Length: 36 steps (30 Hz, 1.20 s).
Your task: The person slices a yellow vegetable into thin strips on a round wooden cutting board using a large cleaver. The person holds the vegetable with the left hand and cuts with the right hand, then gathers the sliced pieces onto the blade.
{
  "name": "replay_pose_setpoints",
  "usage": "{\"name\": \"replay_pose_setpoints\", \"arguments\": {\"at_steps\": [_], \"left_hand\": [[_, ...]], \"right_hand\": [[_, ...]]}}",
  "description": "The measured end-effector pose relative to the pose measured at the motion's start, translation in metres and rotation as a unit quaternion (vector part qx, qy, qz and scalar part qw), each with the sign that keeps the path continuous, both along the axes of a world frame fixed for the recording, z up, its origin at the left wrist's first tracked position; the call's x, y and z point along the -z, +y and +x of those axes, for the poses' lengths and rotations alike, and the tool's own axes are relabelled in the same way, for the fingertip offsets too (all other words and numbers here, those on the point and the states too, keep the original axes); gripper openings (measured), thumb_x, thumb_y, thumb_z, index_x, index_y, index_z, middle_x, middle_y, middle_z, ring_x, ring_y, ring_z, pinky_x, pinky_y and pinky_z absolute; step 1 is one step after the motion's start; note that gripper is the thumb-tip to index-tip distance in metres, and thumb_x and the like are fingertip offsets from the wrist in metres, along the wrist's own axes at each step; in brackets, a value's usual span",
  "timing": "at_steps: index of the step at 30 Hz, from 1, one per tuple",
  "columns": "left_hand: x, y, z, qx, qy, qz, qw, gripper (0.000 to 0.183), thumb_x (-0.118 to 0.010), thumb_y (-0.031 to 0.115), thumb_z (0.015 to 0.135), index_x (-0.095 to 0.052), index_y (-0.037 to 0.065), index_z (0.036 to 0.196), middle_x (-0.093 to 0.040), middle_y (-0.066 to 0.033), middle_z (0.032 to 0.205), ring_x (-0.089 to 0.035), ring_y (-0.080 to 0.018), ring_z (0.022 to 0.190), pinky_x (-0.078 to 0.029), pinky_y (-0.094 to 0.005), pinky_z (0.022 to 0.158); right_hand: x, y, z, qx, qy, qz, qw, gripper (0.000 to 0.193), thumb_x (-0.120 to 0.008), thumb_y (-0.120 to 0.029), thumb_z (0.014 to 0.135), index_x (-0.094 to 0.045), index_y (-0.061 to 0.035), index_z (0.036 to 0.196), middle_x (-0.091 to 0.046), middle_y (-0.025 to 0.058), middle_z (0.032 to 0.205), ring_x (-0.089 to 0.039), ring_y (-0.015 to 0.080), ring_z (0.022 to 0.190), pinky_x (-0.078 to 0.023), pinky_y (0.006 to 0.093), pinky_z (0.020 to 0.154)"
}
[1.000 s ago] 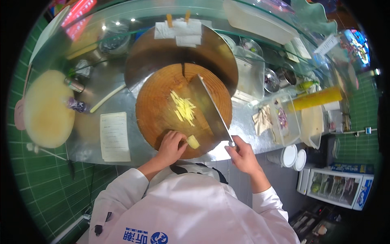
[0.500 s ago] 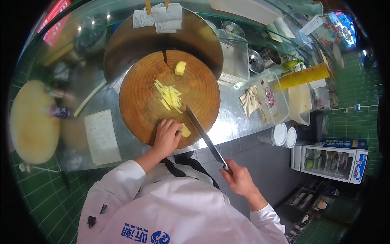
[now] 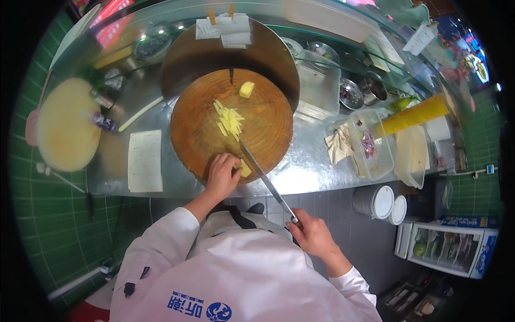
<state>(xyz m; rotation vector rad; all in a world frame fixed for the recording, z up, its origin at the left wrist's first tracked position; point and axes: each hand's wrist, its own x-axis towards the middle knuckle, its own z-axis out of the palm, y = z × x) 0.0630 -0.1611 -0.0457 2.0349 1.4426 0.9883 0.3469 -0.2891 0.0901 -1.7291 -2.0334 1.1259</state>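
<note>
On the round wooden chopping block [image 3: 265, 126] my left hand [image 3: 224, 174] rests with curled fingers, holding down a pale yellow piece of what looks like ginger [image 3: 245, 169]. My right hand [image 3: 314, 233] grips the handle of a kitchen knife [image 3: 264, 176]. Its blade slants up and left over the block's front right edge, just right of the held piece; whether it touches is unclear. Beyond the blade's tip lies a loose pile of yellow strips [image 3: 229, 121]. A thicker yellow chunk [image 3: 247, 89] sits farther back on the block.
A curved metal shield [image 3: 182, 64] stands behind the block. To the left are a paper pad [image 3: 145, 161], a white stick [image 3: 140, 114] and a large oval board [image 3: 70, 123]. A plastic tub [image 3: 383, 165], a cloth [image 3: 339, 145] and a yellow roll [image 3: 416, 117] are right.
The whole view has shifted. Against the block, the knife has come left, closer to my left hand and the held piece, and its blade appears narrower. My left hand keeps its place.
</note>
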Motion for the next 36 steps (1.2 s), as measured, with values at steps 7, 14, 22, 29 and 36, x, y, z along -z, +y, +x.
{"name": "replay_pose_setpoints", "arguments": {"at_steps": [7, 14, 22, 29, 36], "left_hand": [[0.001, 0.002, -0.006, 0.06, 0.05, 0.026, 0.997, 0.016, -0.072, 0.0, 0.084, -0.061, 0.004, 0.095, -0.06, -0.013, 0.103, -0.057, -0.038, 0.102, -0.049, -0.0459, 0.09], [-0.009, 0.009, 0.002, 0.073, 0.136, 0.011, 0.988, 0.009, -0.07, 0.003, 0.085, -0.063, 0.006, 0.091, -0.062, -0.012, 0.105, -0.057, -0.0355, 0.103, -0.049, -0.0446, 0.093], [-0.004, 0.006, 0.004, 0.058, 0.116, 0.005, 0.992, 0.007, -0.069, 0.004, 0.085, -0.065, 0.006, 0.09, -0.063, -0.0113, 0.107, -0.058, -0.0341, 0.106, -0.05, -0.0443, 0.096], [-0.003, 0.008, 0.003, 0.058, 0.116, 0.0, 0.992, 0.008, -0.07, 0.004, 0.084, -0.066, 0.006, 0.091, -0.062, -0.0105, 0.103, -0.058, -0.0336, 0.105, -0.051, -0.044, 0.096], [-0.005, 0.006, 0.001, 0.056, 0.112, 0.005, 0.992, 0.008, -0.07, 0.004, 0.084, -0.067, 0.006, 0.092, -0.061, -0.0105, 0.101, -0.058, -0.0332, 0.105, -0.051, -0.0445, 0.094]], "right_hand": [[-0.001, 0.008, 0.006, -0.044, -0.011, -0.008, 0.999, 0.037, -0.066, -0.022, 0.102, -0.056, 0.0005, 0.13, -0.073, 0.0227, 0.083, -0.07, 0.0467, 0.078, -0.055, 0.0553, 0.07], [-0.023, 0.007, 0.0, -0.064, -0.043, -0.014, 0.997, 0.038, -0.066, -0.022, 0.102, -0.056, 0.0014, 0.131, -0.073, 0.0242, 0.086, -0.07, 0.0472, 0.077, -0.055, 0.055, 0.069], [-0.039, 0.001, -0.007, -0.061, -0.056, -0.004, 0.997, 0.037, -0.065, -0.021, 0.102, -0.057, 0.0015, 0.13, -0.073, 0.0232, 0.084, -0.07, 0.0468, 0.075, -0.055, 0.0548, 0.066], [0.003, 0.007, -0.018, -0.051, -0.077, -0.009, 0.996, 0.037, -0.064, -0.021, 0.103, -0.057, 0.001, 0.131, -0.072, 0.0237, 0.082, -0.07, 0.0467, 0.074, -0.055, 0.0561, 0.066], [-0.038, 0.02, -0.02, -0.064, -0.067, -0.029, 0.995, 0.037, -0.064, -0.02, 0.104, -0.056, 0.001, 0.132, -0.072, 0.0241, 0.082, -0.069, 0.047, 0.074, -0.055, 0.0551, 0.068]]}}
